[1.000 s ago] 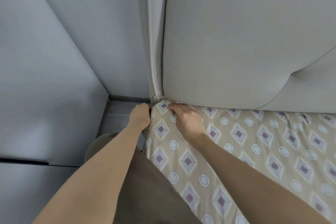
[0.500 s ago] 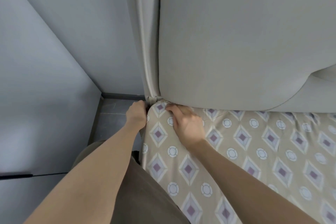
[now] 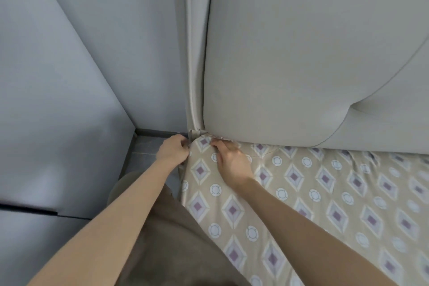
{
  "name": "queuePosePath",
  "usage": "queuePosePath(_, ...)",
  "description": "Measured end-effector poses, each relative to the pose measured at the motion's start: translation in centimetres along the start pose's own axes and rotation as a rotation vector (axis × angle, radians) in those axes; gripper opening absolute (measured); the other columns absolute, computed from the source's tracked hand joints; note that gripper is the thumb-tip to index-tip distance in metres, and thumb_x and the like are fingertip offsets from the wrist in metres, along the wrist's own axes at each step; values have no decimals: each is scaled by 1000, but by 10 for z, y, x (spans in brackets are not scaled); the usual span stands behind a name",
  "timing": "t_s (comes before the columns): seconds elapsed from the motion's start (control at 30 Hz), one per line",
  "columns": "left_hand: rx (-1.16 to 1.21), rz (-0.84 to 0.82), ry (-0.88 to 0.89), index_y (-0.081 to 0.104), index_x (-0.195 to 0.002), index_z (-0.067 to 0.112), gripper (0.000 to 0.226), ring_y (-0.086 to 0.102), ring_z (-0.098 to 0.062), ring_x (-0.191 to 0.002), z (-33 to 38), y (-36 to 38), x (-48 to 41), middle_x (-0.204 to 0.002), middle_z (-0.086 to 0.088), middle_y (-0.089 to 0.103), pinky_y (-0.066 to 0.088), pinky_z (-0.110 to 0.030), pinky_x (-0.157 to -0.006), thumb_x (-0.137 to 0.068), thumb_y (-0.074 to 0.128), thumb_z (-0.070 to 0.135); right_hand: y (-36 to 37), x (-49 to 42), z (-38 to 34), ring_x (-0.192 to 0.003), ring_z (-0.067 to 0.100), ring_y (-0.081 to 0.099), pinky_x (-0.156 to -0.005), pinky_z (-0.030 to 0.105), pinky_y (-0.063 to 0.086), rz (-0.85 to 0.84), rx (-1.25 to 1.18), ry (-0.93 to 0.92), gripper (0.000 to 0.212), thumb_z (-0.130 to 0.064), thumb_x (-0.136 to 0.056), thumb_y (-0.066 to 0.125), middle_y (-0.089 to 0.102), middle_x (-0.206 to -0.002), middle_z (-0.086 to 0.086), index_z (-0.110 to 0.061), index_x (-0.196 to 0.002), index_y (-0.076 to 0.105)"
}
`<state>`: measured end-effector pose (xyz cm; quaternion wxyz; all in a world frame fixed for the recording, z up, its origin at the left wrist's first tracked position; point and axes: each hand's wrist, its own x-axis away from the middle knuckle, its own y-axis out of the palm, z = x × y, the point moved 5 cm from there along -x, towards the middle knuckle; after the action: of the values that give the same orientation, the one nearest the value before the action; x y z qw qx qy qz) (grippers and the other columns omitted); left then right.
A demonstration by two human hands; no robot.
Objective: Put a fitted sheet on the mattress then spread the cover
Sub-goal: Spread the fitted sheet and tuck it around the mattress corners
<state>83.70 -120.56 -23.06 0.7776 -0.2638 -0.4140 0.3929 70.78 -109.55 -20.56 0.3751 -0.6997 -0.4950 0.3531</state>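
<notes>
Head view, from the biggest thing down: the padded headboard (image 3: 301, 53) rises just beyond the fingertips, and the patterned fitted sheet (image 3: 313, 204) stretches from the fingers back toward the person and off to their right. It hides the mattress under it wherever the top shows. That much looks done. By my reading, this corner is what is being finished now. The other corners are out of sight, and no cover appears, so spreading it seems still ahead.

The left hand (image 3: 173, 152) is at the outer side of the corner, its fingers curled round the sheet's edge. The right hand (image 3: 232, 165) lies on top of the corner, its fingers (image 3: 217, 145) bent and pinching the cloth, tips at the gap under the headboard.

Against the earlier frames little differs. Both hands have stayed on the same corner with much the same grip, and only the viewpoint has drifted slightly.
</notes>
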Motion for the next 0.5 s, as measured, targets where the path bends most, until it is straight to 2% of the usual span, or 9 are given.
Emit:
queuePosePath(0.07, 80, 33, 46, 69, -110, 18, 26, 59, -23, -111, 4, -12, 18, -117, -3, 66, 46, -34, -95, -91, 52, 21, -2, -1, -2, -116, 27, 53, -90, 33, 43, -154, -4, 54, 39, -5, -92, 46, 60, -127, 6, -16, -128, 57)
queuePosePath(0.17, 263, 60, 94, 66, -116, 18, 27, 58, -16, -112, 12, -33, 45, -119, 1, 64, 42, -27, -97, -95, 49, 16, -20, -4, -10, -114, 26, 55, -91, 38, 48, -247, -50, 110, 43, -13, -91, 43, 63, -125, -3, -31, -127, 56)
queuePosePath(0.3, 484, 105, 157, 65, -111, 23, 25, 64, -14, -98, 28, -64, 81, -114, 3, 65, 49, -31, -93, -97, 47, 11, -60, 0, -37, -102, 17, 64, -89, 37, 51, -118, -254, 92, 38, -12, -89, 46, 69, -111, -13, -30, -120, 61)
queuePosePath(0.43, 687, 181, 206, 63, -104, 29, 21, 63, -9, -92, 40, -98, 114, -113, 7, 65, 51, -30, -90, -98, 48, 15, -95, 7, -73, -96, 0, 64, -90, 22, 50, 8, -480, 42, 34, -5, -90, 50, 70, -108, -14, -23, -115, 65)
queuePosePath(0.5, 772, 221, 226, 63, -102, 30, 21, 64, -7, -89, 42, -115, 128, -109, 9, 66, 52, -30, -88, -98, 49, 15, -108, 9, -91, -96, -2, 64, -88, 19, 50, 54, -594, 24, 33, -2, -90, 50, 70, -107, -14, -21, -113, 66)
